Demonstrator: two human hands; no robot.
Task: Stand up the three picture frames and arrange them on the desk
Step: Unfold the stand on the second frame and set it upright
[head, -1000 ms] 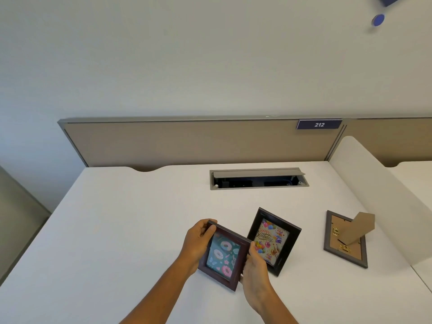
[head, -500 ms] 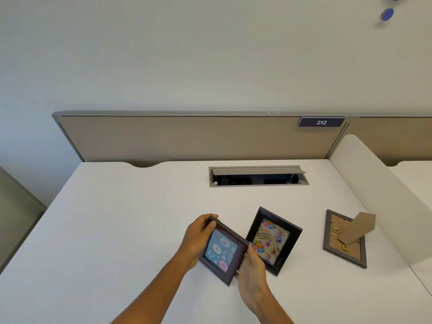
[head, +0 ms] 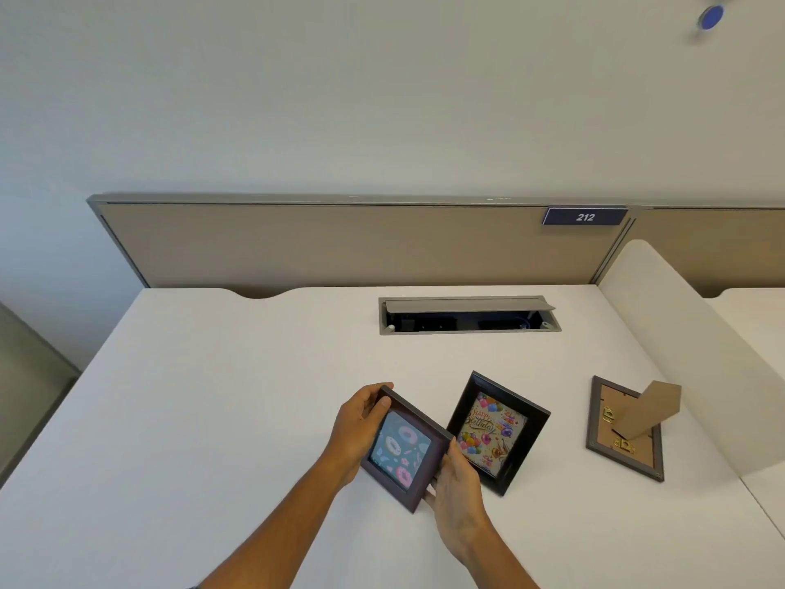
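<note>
Nearest, both hands are clamped on the donut frame (head: 403, 449) at the near middle of the white desk (head: 204, 397). The left hand (head: 357, 427) wraps its far left corner, thumb on the front moulding; the right hand (head: 456, 482) pinches its near right edge. This frame is small, with a dark reddish-brown moulding around a teal print of pink and white donuts. It faces up toward the camera, turned so its corners point near and far like a diamond, its long axis running from far left to near right; whether its lower corner touches the desk cannot be told.

Just to its right, almost touching the right hand, the birthday frame (head: 497, 433) stands leaning back, black-edged, showing balloons and "Happy Birthday" lettering, its tall axis tilted to the far right.

Well to the right, the third frame (head: 601, 435) lies face down, brown backing board and brass clips up, with its cardboard easel (head: 650, 412) sticking up. It sits near the white side divider (head: 688, 359).

Farther back, an open cable tray (head: 467, 316) is set into the desk, and behind it a tan partition (head: 331, 244) carries a blue plate (head: 585, 216) reading 212.
</note>
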